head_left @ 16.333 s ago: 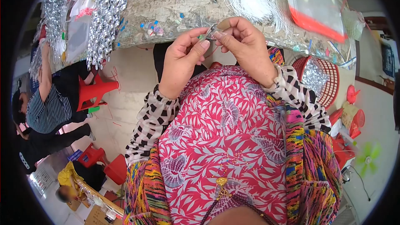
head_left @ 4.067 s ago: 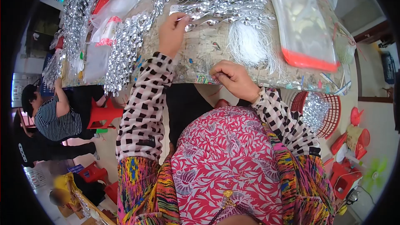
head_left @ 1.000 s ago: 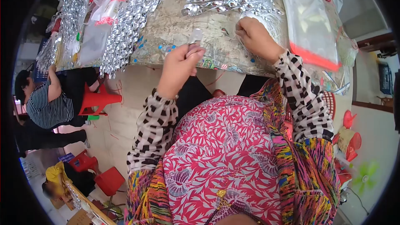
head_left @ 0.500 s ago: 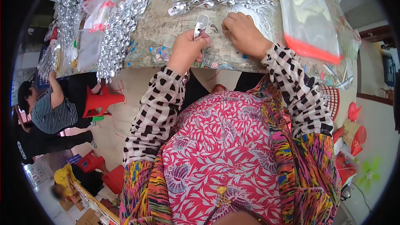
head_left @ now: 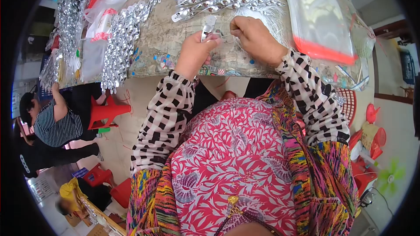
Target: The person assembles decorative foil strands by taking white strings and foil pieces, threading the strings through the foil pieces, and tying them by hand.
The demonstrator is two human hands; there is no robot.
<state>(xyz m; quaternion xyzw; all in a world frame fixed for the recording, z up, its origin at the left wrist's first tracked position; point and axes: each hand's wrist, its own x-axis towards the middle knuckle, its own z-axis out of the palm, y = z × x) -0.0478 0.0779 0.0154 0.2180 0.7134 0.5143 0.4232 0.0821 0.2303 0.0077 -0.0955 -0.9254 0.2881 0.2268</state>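
Note:
My left hand (head_left: 197,50) is closed round a shiny silver strip (head_left: 208,28) whose flat end sticks up above the fingers. To its right, my right hand (head_left: 256,38) is closed in a pinch over the table, beside a bundle of white strings (head_left: 273,26); a thin pale thread seems to run from its fingertips toward the left hand. The hands are apart. Several twisted silver strips (head_left: 223,1) lie in rows on the worn table (head_left: 166,35) beyond both hands.
Silver strands (head_left: 118,46) hang over the table's left edge near plastic packaging (head_left: 98,26). Clear bags with a red edge (head_left: 313,17) lie at right, above a red basket (head_left: 349,105). People sit at left, one in a striped shirt (head_left: 59,124).
Over the last second my right hand has moved left from the string bundle toward my left hand. The strip in my left hand now stands more upright. Earlier, my left hand reached the silver rows.

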